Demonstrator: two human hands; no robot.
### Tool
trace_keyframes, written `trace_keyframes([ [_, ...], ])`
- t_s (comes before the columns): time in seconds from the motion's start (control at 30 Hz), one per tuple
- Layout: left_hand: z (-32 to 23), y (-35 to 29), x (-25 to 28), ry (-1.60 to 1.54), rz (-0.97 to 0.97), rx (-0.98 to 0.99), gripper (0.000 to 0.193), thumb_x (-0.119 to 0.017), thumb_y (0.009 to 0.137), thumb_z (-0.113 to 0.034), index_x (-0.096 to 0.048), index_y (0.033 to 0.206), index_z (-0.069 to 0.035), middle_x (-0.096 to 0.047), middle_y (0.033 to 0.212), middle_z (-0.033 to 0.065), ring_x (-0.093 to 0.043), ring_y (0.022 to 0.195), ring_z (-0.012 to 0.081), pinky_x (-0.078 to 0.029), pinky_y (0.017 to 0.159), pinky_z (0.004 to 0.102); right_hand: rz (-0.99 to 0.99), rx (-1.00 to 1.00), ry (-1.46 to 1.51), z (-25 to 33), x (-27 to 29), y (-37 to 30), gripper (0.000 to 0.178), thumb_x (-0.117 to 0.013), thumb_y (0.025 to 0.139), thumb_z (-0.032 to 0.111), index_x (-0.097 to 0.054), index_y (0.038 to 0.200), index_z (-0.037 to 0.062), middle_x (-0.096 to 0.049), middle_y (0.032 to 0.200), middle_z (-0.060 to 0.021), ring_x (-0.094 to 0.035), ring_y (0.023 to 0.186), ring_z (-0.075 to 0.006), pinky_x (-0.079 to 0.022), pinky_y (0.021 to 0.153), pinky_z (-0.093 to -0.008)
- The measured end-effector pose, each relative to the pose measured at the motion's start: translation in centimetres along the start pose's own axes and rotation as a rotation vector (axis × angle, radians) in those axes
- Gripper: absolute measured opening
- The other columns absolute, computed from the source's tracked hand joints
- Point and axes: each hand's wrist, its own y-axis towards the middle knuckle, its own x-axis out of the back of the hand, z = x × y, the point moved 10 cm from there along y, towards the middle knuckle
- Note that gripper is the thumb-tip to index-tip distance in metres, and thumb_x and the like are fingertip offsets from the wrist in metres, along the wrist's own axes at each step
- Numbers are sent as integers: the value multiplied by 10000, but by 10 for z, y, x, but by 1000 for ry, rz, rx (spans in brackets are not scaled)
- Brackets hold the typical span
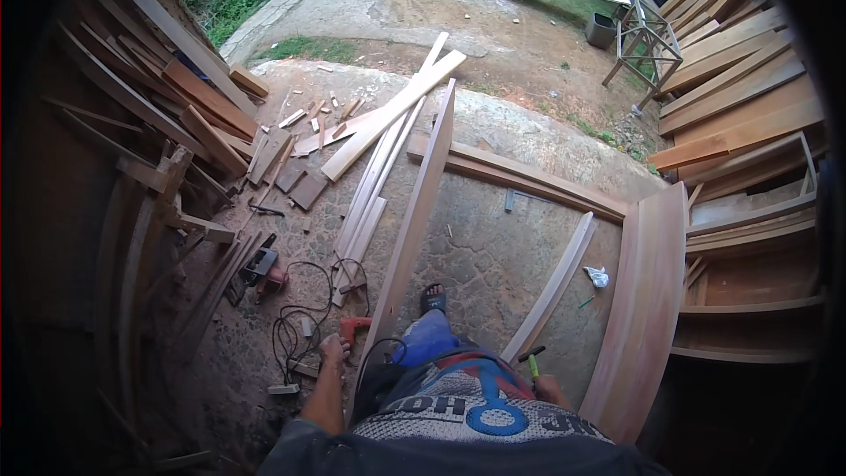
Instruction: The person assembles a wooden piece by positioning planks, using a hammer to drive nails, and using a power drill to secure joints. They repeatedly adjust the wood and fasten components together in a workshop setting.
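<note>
My left hand [335, 349] hangs at the lower middle with its fingers curled. A red power tool [355, 327] shows right beside its fingertips, partly cut off by a long board [414, 203]; I cannot tell whether the fingers grip it. In my right hand [551, 390] is a hammer [534, 364] with a green handle and dark head, pointing away from me. I stand inside a wooden frame made of that long board, a far double rail [538, 178] and a wide board [641, 300] on the right. A loose slat [557, 286] slants across the floor inside it.
Left on the floor lie a red-and-black power tool [264, 271], tangled cords [286, 335], long strips [374, 185] and wood offcuts [304, 189]. Planks lean on the left [189, 79] and right [740, 115]. A crumpled white bag [597, 277] lies by the wide board.
</note>
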Motion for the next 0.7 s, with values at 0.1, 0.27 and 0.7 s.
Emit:
trace_keyframes([
  [0.1,-19,10,-25,40,13,50,181,-449,929,-192,-576,939,-63,-547,750,11,-505,523,97,-402,434,220,-13,84,83,65,16,-15,148,-571,879,205,-590,869,59,-510,612,-54,-481,485,-175,-354,413,-370],
  [0.27,-82,51,-102,12,88,31,171,-465,918,-184,-577,928,-54,-545,735,19,-507,519,108,-399,422,216,-164,310,8,157,40,-36,142,-554,883,196,-591,899,60,-509,630,-55,-475,468,-175,-354,399,-357],
  [0.7,-106,8,-295,-156,28,-61,294,-498,939,-248,-562,1105,-14,-612,921,70,-588,649,133,-470,505,245,-24,40,-30,280,168,139,140,-539,897,187,-584,888,55,-528,621,-61,-482,461,-177,-387,412,-345],
])
